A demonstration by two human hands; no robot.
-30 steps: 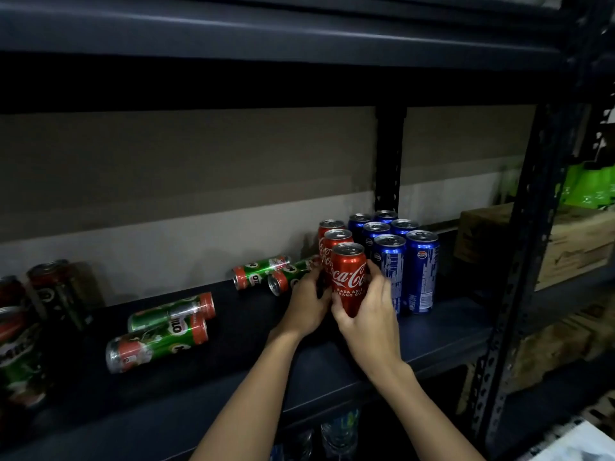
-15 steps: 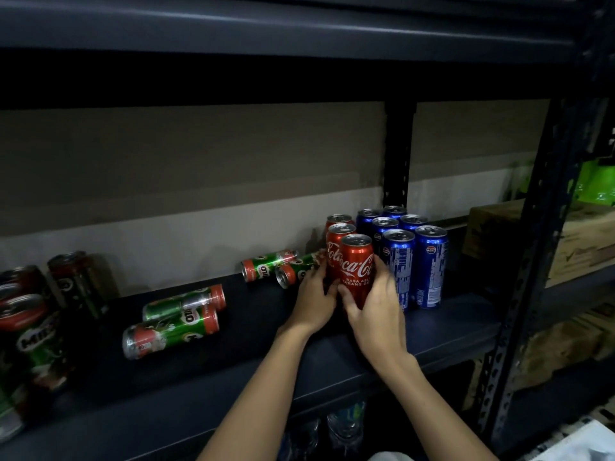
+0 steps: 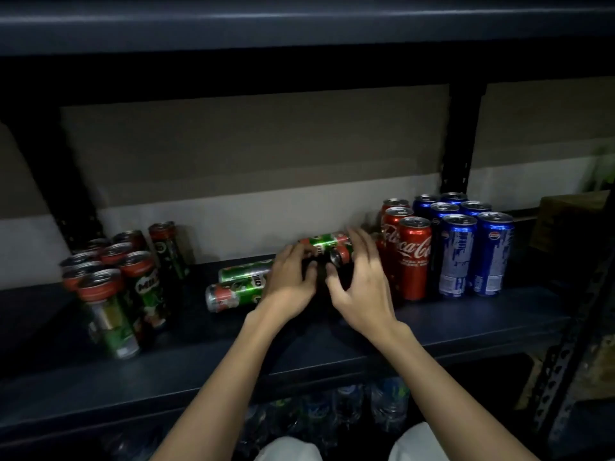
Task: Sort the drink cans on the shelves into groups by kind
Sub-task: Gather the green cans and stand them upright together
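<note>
Both hands (image 3: 289, 281) (image 3: 362, 287) spread open over fallen green cans (image 3: 327, 247), gripping nothing yet. Could roll off shelf (image 3: 466, 314) or bump red cans (image 3: 414, 257).

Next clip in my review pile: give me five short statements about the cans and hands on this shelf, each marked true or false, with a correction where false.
1. The Coca-Cola cans stand upright directly left of the blue Pepsi cans. True.
2. All the Milo cans are standing. False: a group stands at the left, but four lie on their sides mid-shelf, such as the front one.
3. The right hand grips a Coca-Cola can. False: it reaches with spread fingers over the lying Milo cans.
4. The left hand is at those same lying cans. True.
5. The blue cans lie on the shelf. False: they stand upright.
</note>
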